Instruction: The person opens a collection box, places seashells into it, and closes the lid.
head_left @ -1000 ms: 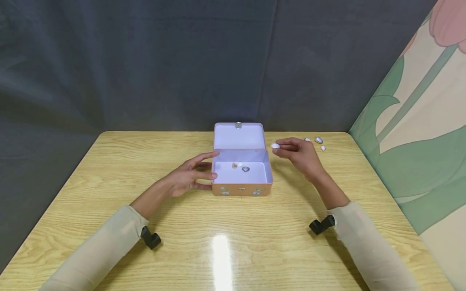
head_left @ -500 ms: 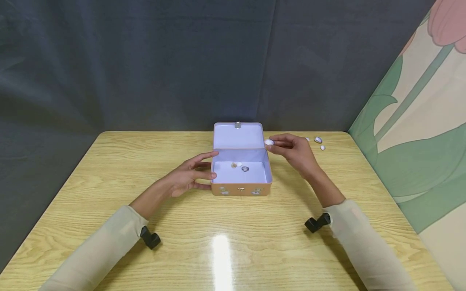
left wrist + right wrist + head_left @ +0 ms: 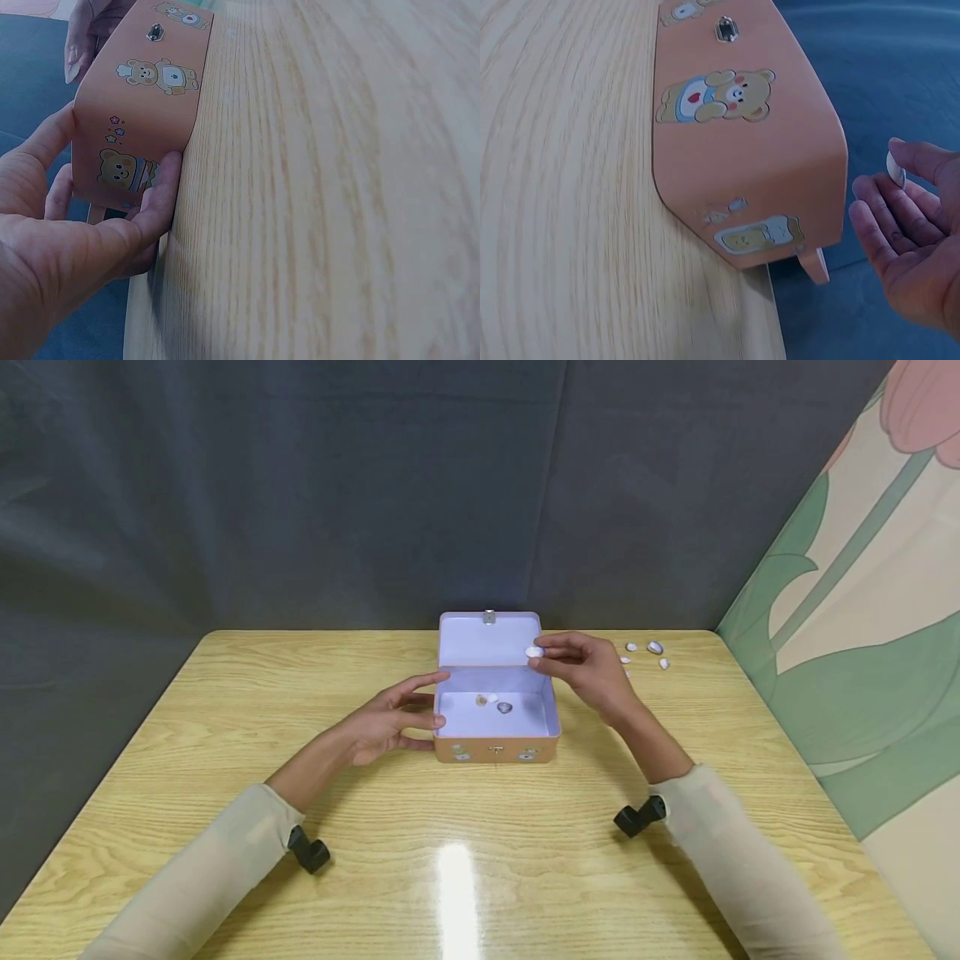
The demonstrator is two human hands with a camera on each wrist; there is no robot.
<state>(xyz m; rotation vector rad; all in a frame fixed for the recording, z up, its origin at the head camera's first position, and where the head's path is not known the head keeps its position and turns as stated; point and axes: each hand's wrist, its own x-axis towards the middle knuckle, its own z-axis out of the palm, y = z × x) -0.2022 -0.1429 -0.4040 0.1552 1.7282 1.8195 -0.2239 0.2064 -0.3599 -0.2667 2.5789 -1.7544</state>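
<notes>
While the right hand (image 3: 588,672) pinches a shell (image 3: 534,652), the left hand (image 3: 384,725), fingers spread, touches the box (image 3: 477,754).
Likely loading; next, lower it leftward.

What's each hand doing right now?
Left hand: open, touching the side of the box.
Right hand: holding a small white object in a pinch.

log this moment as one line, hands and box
left hand: touches box side; right hand: pinches white piece near open lid; in box: three pieces; on table: more pieces

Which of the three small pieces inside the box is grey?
The rightmost piece, nearest the front of the box; the white piece and tan piece lie left.
</notes>
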